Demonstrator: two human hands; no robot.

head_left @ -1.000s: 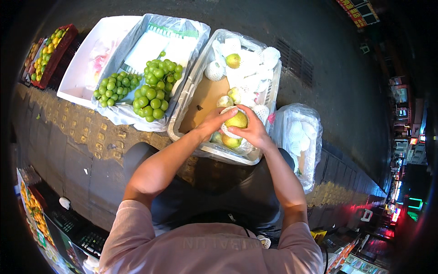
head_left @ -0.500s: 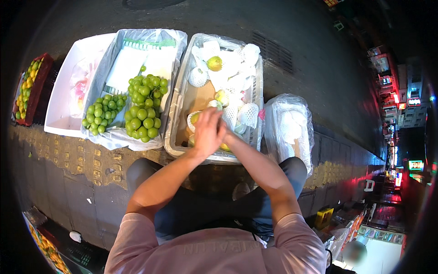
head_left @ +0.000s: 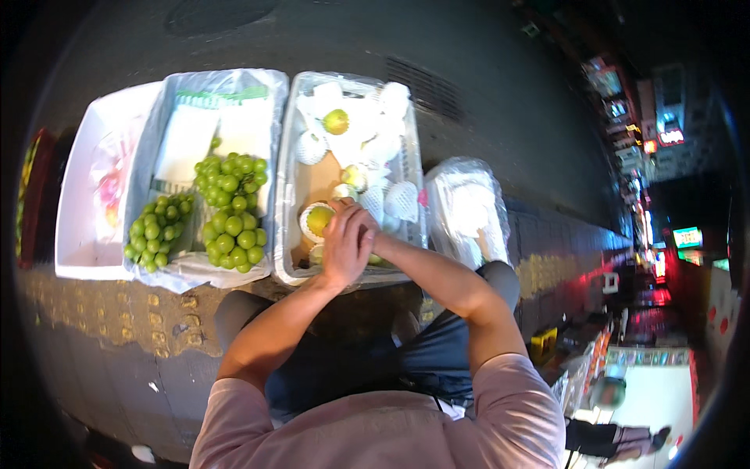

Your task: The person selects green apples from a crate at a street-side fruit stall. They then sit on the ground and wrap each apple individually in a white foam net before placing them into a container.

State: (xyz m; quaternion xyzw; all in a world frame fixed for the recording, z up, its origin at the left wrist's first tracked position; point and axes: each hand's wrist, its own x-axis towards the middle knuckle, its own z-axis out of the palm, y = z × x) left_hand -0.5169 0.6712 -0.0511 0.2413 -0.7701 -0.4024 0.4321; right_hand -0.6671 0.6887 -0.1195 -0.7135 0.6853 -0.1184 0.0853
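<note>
Over the white crate (head_left: 310,178), the left hand (head_left: 344,244), fingers bent, overlaps the right hand (head_left: 377,243); I cannot tell either's opening or grip. Inside, just left, sits 1 rounded yellow-green pear (head_left: 319,220), collared in white foam netting (head_left: 305,222).

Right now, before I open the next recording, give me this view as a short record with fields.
Left hand: over the fruit crate, overlapping the right hand
Right hand: mostly covered by the left
Held item: cannot tell, grip hidden
Nearest fruit: yellow-green fruit in a white foam net, left of the fingers
Also in crate: more fruit, white foam nets
Left of crate: lined tray with green grapes, then white box
Right of crate: smaller plastic-covered basket
</note>
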